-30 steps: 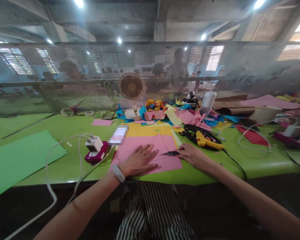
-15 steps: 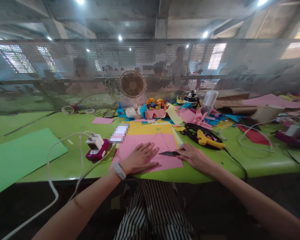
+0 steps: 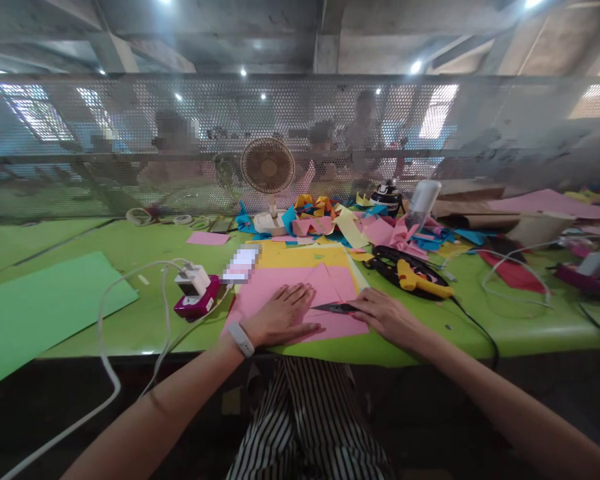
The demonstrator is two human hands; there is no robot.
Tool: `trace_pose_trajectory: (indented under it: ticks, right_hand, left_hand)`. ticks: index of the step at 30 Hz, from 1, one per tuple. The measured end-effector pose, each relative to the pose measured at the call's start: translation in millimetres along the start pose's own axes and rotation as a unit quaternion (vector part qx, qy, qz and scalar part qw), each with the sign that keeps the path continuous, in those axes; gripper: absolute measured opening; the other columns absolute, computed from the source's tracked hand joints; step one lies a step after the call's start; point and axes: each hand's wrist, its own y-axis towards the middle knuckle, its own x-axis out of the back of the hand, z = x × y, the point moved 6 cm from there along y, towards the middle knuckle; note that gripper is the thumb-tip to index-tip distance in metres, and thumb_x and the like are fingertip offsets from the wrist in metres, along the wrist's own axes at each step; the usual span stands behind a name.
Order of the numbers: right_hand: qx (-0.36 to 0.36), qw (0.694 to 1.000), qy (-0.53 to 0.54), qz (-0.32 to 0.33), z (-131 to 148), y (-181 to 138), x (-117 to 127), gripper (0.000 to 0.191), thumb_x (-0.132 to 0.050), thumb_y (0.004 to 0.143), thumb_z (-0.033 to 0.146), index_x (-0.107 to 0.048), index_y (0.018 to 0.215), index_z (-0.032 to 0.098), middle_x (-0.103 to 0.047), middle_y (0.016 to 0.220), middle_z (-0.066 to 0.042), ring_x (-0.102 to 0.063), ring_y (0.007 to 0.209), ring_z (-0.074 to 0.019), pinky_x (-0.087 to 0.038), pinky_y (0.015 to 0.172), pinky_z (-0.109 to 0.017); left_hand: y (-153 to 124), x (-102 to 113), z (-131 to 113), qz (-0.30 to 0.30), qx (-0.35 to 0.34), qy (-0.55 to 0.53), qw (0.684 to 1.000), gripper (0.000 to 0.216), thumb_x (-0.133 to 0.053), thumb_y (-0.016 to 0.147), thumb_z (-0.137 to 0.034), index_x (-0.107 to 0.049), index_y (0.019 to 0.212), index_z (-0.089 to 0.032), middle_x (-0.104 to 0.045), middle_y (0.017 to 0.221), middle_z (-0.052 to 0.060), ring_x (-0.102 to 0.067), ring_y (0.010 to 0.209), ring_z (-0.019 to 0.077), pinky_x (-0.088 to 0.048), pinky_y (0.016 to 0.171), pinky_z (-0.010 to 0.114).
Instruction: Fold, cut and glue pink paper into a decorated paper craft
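My left hand [image 3: 285, 313] lies flat on a pink paper sheet [image 3: 260, 283], fingers stretched out. A pale band sits on that wrist. From the right, my right hand [image 3: 383, 310] grips a dark pointed blade [image 3: 333, 308], whose handle is hidden in the fingers. The blade lies low over the pink sheet, its tip pointing left toward my left hand. Thin lines forming a triangle show on the sheet beside the blade. Beneath the pink paper, yellow paper [image 3: 300, 255] sticks out at the back.
Left are a lit phone [image 3: 241, 265], a purple power strip [image 3: 197, 300] with white cables, and green paper [image 3: 55, 290]. A yellow glue gun [image 3: 420, 283] lies on a black tray at right. Behind stand a fan [image 3: 268, 167], paper scraps [image 3: 320, 223] and a mesh partition [image 3: 300, 120].
The blade in my right hand has shifted slightly left across the pink sheet. My left hand stays pressed flat. The whole view has moved a little.
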Motion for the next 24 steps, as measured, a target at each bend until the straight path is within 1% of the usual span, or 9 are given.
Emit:
trace_pose_trajectory:
  ticks: [3,6,8,10,12,15,19,24]
  right_hand:
    - [-0.011,1.0,0.0,0.002,1,0,2,0.028,-0.046,0.09,0.027,-0.059,0.114,0.021,-0.058,0.092,-0.007,-0.054,0.09,-0.0192,-0.045,0.082,-0.032]
    - [-0.02,1.0,0.008,0.011,2,1,3,0.028,-0.044,0.091,0.028,-0.06,0.114,0.022,-0.058,0.092,-0.008,-0.054,0.088,-0.0189,-0.045,0.08,-0.032]
    - [-0.02,1.0,0.015,0.013,2,2,4,0.028,-0.044,0.091,0.028,-0.061,0.113,0.024,-0.059,0.091,-0.007,-0.055,0.087,-0.0187,-0.046,0.078,-0.031]
    - [-0.016,1.0,0.014,0.012,2,2,3,0.028,-0.045,0.091,0.027,-0.061,0.112,0.023,-0.059,0.091,-0.008,-0.055,0.087,-0.0189,-0.046,0.078,-0.031]
    - [-0.017,1.0,0.008,0.01,0,1,2,0.027,-0.045,0.09,0.027,-0.062,0.111,0.023,-0.058,0.092,-0.008,-0.054,0.087,-0.0192,-0.046,0.078,-0.032]
    - [-0.019,1.0,0.004,0.01,0,1,0,0.027,-0.046,0.09,0.028,-0.061,0.111,0.022,-0.058,0.093,-0.007,-0.054,0.088,-0.0195,-0.046,0.079,-0.033]
    - [-0.013,1.0,-0.009,0.003,5,9,-6,0.028,-0.045,0.09,0.027,-0.059,0.113,0.019,-0.059,0.095,-0.008,-0.053,0.093,-0.0206,-0.045,0.084,-0.034]
    - [-0.002,1.0,-0.011,-0.013,11,21,-16,0.023,-0.046,0.09,0.026,-0.058,0.108,0.019,-0.059,0.095,-0.008,-0.053,0.093,-0.0207,-0.044,0.084,-0.036]
  left_hand:
    - [0,3,-2,0.006,-0.001,-0.011,1.0,0.076,-0.02,0.085,-0.066,-0.007,0.144,-0.021,-0.01,0.15,0.007,-0.008,0.137,0.0224,-0.004,0.11,0.04]
    - [-4,15,-3,0.014,-0.028,-0.031,0.999,0.071,-0.022,0.086,-0.064,-0.001,0.144,-0.028,-0.004,0.151,0.002,-0.003,0.138,0.0222,-0.004,0.11,0.041]
    - [-11,24,1,0.016,-0.043,-0.039,0.998,0.069,-0.024,0.087,-0.063,0.0,0.143,-0.033,-0.001,0.151,-0.002,0.0,0.138,0.0226,-0.004,0.11,0.043]
    - [-21,30,10,0.014,-0.029,-0.039,0.999,0.07,-0.027,0.086,-0.064,0.001,0.143,-0.033,-0.001,0.151,-0.002,0.0,0.137,0.0229,-0.003,0.11,0.043]
    - [-32,29,19,0.022,-0.018,-0.041,0.999,0.072,-0.028,0.086,-0.063,0.001,0.143,-0.03,-0.002,0.151,0.0,-0.003,0.138,0.0218,-0.004,0.111,0.04]
    - [-43,19,23,0.04,-0.033,-0.035,0.998,0.07,-0.027,0.087,-0.061,-0.002,0.144,-0.029,-0.006,0.15,0.0,-0.007,0.137,0.0205,-0.004,0.111,0.038]
    - [-45,11,23,0.033,-0.032,-0.021,0.999,0.07,-0.027,0.087,-0.061,-0.003,0.144,-0.028,-0.008,0.15,0.001,-0.008,0.137,0.0208,-0.004,0.111,0.039]
    - [-44,11,22,0.035,-0.033,-0.019,0.999,0.069,-0.026,0.087,-0.061,-0.004,0.144,-0.028,-0.008,0.15,0.002,-0.007,0.137,0.02,-0.004,0.111,0.039]
